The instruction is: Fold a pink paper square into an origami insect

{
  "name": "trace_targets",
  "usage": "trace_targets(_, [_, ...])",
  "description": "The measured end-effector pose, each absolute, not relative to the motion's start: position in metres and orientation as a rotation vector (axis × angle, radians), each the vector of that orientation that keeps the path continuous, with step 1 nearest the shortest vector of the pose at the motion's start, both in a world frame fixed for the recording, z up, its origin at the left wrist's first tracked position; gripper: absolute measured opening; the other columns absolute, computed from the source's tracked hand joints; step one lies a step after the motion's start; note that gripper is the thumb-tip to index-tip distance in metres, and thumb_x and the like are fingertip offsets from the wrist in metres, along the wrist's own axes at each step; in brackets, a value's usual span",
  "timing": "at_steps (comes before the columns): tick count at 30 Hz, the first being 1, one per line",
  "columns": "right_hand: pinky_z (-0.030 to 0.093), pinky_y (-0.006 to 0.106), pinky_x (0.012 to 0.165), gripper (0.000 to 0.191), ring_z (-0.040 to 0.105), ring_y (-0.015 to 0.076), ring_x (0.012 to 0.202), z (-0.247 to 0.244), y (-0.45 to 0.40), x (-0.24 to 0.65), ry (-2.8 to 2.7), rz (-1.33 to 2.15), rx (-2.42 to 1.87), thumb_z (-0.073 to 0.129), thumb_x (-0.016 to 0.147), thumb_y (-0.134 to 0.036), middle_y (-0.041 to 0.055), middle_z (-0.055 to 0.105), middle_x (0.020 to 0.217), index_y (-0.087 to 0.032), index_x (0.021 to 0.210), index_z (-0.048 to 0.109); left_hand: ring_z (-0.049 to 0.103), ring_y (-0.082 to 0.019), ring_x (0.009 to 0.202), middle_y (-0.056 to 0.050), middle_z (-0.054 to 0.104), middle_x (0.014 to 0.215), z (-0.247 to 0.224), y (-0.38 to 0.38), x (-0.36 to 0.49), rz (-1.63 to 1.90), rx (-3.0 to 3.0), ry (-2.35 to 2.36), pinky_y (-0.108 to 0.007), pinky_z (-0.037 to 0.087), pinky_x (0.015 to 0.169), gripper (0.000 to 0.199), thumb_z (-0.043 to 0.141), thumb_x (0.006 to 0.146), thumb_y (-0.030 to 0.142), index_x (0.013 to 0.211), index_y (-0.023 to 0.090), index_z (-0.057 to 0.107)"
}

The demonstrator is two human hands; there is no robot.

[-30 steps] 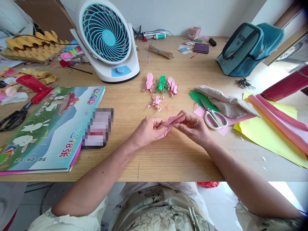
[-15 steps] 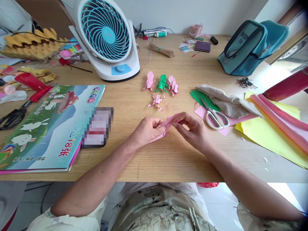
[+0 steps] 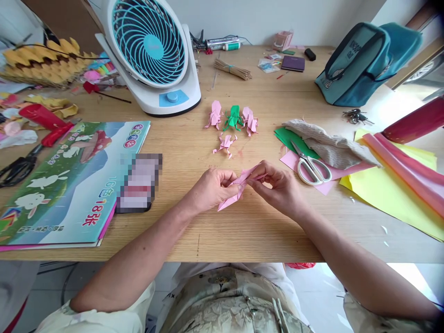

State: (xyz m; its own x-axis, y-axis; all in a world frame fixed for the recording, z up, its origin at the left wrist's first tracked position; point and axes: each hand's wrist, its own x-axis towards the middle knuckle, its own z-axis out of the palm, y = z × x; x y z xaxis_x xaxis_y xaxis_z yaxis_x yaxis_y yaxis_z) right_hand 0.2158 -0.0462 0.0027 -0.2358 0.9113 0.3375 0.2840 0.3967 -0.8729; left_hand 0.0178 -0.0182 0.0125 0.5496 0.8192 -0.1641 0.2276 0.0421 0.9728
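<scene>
A folded piece of pink paper [image 3: 229,200] is held above the wooden table between both hands. My left hand [image 3: 215,188] pinches its left part, thumb on top. My right hand [image 3: 277,187] grips the right end between thumb and fingers, which hide some of the folds. Just beyond the hands lies a small pink origami figure [image 3: 225,144]. Behind it stand a green origami figure [image 3: 234,117] and, on either side, two pink ones [image 3: 215,114], [image 3: 249,120].
Right of my hands lie white-handled scissors [image 3: 310,167], a grey cloth [image 3: 324,144] and yellow paper [image 3: 385,194]. On the left are a phone [image 3: 139,182], a picture-covered paper pad [image 3: 69,185] and black-handled scissors [image 3: 21,167]. A fan [image 3: 152,55] and teal bag [image 3: 364,64] stand farther back.
The pink paper has tilted, so more of its folded lower left part shows below my left fingers. Both hands keep their hold in nearly the same place. The view has shifted slightly.
</scene>
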Motion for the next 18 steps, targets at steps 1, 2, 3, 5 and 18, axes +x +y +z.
trace_targets(1, [0.05,0.027,0.066,0.006,0.061,0.0139,0.075,0.004,-0.047,0.215,-1.781,0.81,-1.044,0.063,0.089,-0.016,0.0025,0.065,0.085,-0.02,0.084,0.063,0.05,-0.007,0.05,0.001,0.06,0.059,0.013,-0.018,0.018,0.563,1.467,0.938,-0.018,0.032,0.047,0.035,0.071,0.08,0.041,0.063,0.015,0.054])
trace_targets(2, [0.05,0.027,0.065,0.008,0.06,0.0135,0.074,0.006,-0.048,0.215,-1.822,0.739,-1.035,0.061,0.089,-0.014,0.0026,0.064,0.085,-0.02,0.083,0.062,0.05,-0.006,0.049,0.001,0.06,0.059,0.013,-0.018,0.018,0.552,1.434,0.931,-0.018,0.032,0.047,0.035,0.071,0.08,0.042,0.065,0.015,0.055])
trace_targets(3, [0.05,0.027,0.065,0.01,0.06,0.0131,0.073,0.007,-0.048,0.214,-1.861,0.662,-1.027,0.06,0.088,-0.012,0.0027,0.062,0.085,-0.02,0.082,0.062,0.05,-0.006,0.05,0.001,0.061,0.06,0.013,-0.018,0.019,0.543,1.408,0.923,-0.018,0.032,0.047,0.035,0.071,0.08,0.043,0.066,0.014,0.056])
trace_targets(5, [0.051,0.027,0.065,0.012,0.059,0.0129,0.073,0.009,-0.05,0.213,-1.91,0.551,-1.021,0.058,0.088,-0.008,0.003,0.061,0.085,-0.019,0.084,0.062,0.053,-0.007,0.052,0.0,0.064,0.064,0.014,-0.019,0.02,0.537,1.402,0.922,-0.018,0.035,0.048,0.034,0.069,0.082,0.044,0.07,0.014,0.06])
trace_targets(18, [0.053,0.028,0.066,0.019,0.063,0.0153,0.079,0.011,-0.051,0.221,-2.09,0.381,-0.934,0.057,0.091,-0.009,0.0063,0.063,0.092,-0.022,0.097,0.069,0.054,-0.009,0.065,0.0,0.063,0.072,0.013,-0.021,0.017,0.586,1.603,0.919,-0.019,0.039,0.06,0.026,0.06,0.089,0.038,0.085,0.014,0.071])
